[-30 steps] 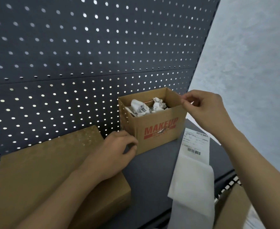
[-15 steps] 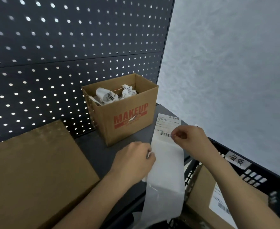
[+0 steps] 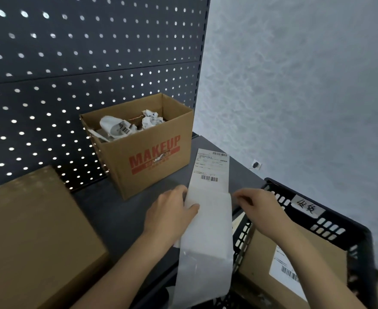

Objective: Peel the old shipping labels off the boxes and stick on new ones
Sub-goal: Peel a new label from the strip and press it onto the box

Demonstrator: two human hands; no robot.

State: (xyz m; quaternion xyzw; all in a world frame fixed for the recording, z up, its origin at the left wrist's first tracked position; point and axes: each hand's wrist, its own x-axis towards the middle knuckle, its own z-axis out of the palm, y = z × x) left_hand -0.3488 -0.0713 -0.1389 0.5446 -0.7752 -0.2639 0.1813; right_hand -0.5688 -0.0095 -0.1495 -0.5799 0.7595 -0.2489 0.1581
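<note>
The left hand (image 3: 172,210) is gripping the left edge of 1 label strip (image 3: 208,230), thumb on top. The right hand (image 3: 259,206), fingers curled, is hovering just beside the strip's right edge; contact cannot be determined. The strip is lying on the worktop (image 3: 116,208), carrying 1 printed label (image 3: 210,168) at its far end. 3 boxes are showing: 1 open MAKEUP box (image 3: 152,157) holding 2 crumpled wads (image 3: 114,128), 1 closed box (image 3: 27,230) at left, and 1 labelled box (image 3: 259,259) sitting inside 1 black crate (image 3: 344,221).
</note>
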